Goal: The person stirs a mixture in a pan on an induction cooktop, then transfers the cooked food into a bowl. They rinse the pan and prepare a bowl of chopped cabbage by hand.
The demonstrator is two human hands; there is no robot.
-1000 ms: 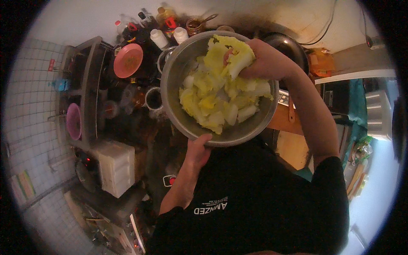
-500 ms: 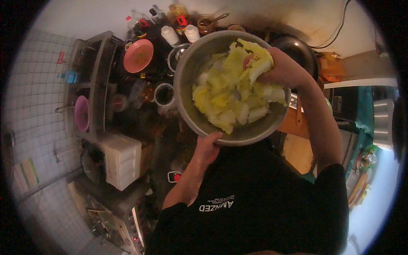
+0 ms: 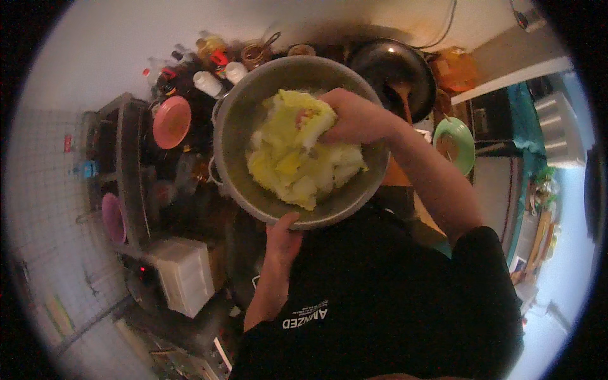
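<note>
A wide grey metal pot [image 3: 231, 180] with a loop handle on its side is held up in front of my chest. My left hand [image 3: 283, 239] grips its near rim, thumb over the edge and fingers hidden beneath. Inside lies a heap of cut yellow-green and white cabbage pieces [image 3: 297, 168]. My right hand [image 3: 351, 120] reaches into the pot from the right, its fingers closed on a bunch of cabbage leaves [image 3: 288, 114] at the top of the heap.
Behind the pot stand a black wok [image 3: 373, 60] with a wooden-looking spatula [image 3: 403, 94] in it, bottles [image 3: 212, 47] and a jar [image 3: 255, 56]. A green bowl [image 3: 456, 144] is at right. Left are a pink bowl [image 3: 171, 122], a purple basin [image 3: 114, 218] and a white foam box [image 3: 183, 278].
The view has turned, so the pot and both hands show further left. The wok and green bowl have come into fuller view. My right hand, with the leaves, is nearer the pot's middle.
</note>
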